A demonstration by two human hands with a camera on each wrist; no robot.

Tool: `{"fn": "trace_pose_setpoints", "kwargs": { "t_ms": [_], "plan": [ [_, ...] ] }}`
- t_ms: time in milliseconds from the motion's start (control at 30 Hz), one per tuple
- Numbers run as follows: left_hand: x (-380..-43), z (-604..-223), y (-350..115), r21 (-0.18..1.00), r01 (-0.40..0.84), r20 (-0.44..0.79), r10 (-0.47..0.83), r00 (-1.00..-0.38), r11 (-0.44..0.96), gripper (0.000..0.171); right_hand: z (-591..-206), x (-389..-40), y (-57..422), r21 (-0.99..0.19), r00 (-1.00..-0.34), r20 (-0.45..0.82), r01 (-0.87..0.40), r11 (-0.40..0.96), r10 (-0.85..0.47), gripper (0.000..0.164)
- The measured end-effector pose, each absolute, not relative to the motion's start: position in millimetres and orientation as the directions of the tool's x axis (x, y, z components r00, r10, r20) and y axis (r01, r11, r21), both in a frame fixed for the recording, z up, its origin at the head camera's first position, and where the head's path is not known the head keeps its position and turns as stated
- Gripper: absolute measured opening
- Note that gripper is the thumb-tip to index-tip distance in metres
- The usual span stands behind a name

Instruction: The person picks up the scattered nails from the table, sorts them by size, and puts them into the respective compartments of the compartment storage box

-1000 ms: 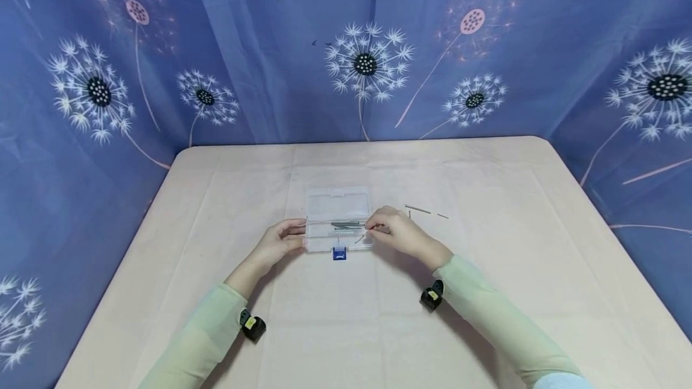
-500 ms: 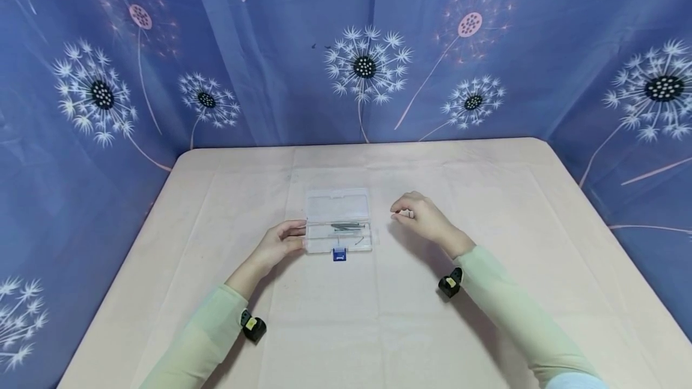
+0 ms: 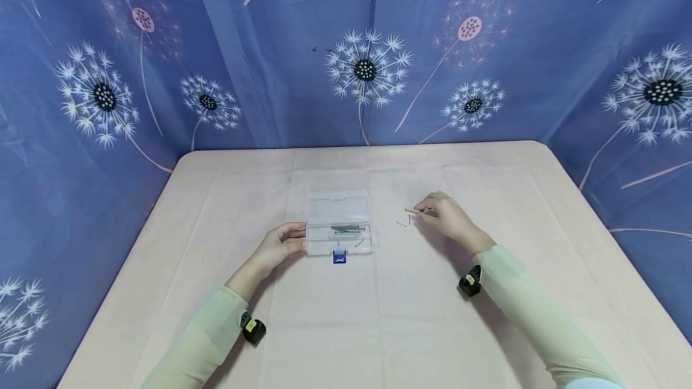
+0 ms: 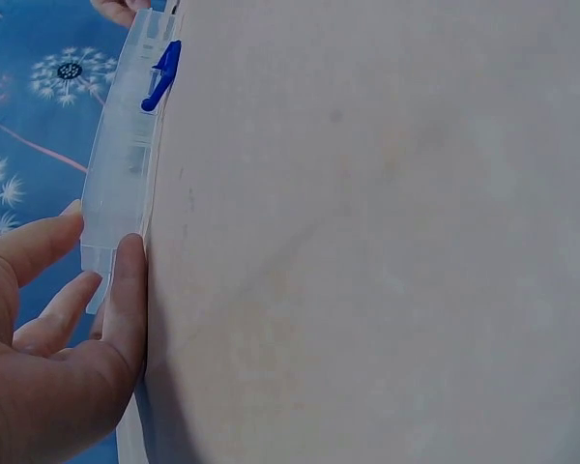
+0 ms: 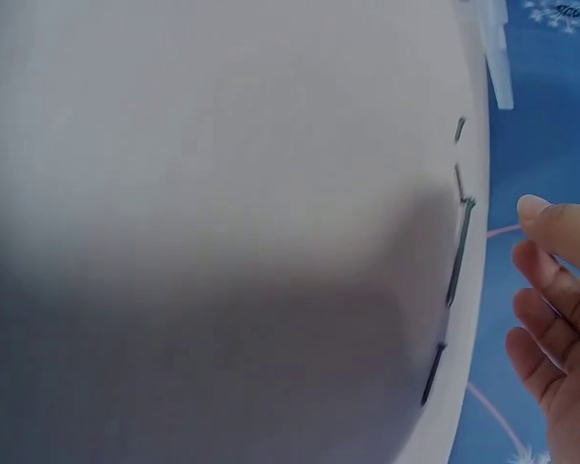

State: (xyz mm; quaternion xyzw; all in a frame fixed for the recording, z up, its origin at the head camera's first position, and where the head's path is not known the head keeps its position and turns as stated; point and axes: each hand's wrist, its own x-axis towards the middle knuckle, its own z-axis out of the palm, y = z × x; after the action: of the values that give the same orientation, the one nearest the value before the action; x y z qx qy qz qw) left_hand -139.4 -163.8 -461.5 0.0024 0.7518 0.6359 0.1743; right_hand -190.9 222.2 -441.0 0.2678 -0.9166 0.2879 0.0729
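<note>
A clear plastic box (image 3: 339, 239) with a blue latch (image 3: 339, 257) stands with its lid (image 3: 337, 207) raised at the back. Several long nails (image 3: 348, 229) lie in its rear compartment and a small one in the front. My left hand (image 3: 274, 247) holds the box's left end between thumb and fingers, also in the left wrist view. Right of the box, my right hand (image 3: 446, 215) hovers over loose nails, its thumb and fingers slightly bent. In the right wrist view the fingers (image 5: 536, 311) look apart from a long nail (image 5: 460, 253); no held thing shows.
Two short nails (image 3: 402, 224) lie on the table left of my right hand. Another nail (image 5: 433, 374) rests farther along in the right wrist view. A pale cloth covers the table (image 3: 324, 329), and a blue dandelion-print curtain (image 3: 281, 77) hangs around it.
My right hand has moved away from the box's right end, rightward to the loose nails. A short nail now shows on the table where the hand had passed. The left hand stays on the box.
</note>
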Motion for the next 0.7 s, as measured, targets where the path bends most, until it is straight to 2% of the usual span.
{"fn": "trace_pose_setpoints", "kwargs": {
  "t_ms": [133, 400, 700],
  "plan": [
    [-139.1, -461.1, -164.4, 0.958, -0.222, -0.260, 0.230, -0.938, 0.180, 0.055, -445.9, -194.3, 230.3, -0.463, -0.847, 0.283, -0.532, 0.709, -0.450, 0.011],
    [-137.5, -460.8, -163.9, 0.958, -0.230, -0.266, 0.222, -0.938, 0.174, 0.056, -448.8, -199.2, 237.2, -0.465, -0.887, 0.165, -0.456, 0.759, -0.432, 0.012],
    [-138.5, -460.8, -163.1, 0.955, -0.236, -0.273, 0.217, -0.937, 0.182, 0.055, -451.7, -204.6, 234.3, -0.484, -0.908, 0.088, -0.399, 0.779, -0.410, 0.004]
  ]
}}
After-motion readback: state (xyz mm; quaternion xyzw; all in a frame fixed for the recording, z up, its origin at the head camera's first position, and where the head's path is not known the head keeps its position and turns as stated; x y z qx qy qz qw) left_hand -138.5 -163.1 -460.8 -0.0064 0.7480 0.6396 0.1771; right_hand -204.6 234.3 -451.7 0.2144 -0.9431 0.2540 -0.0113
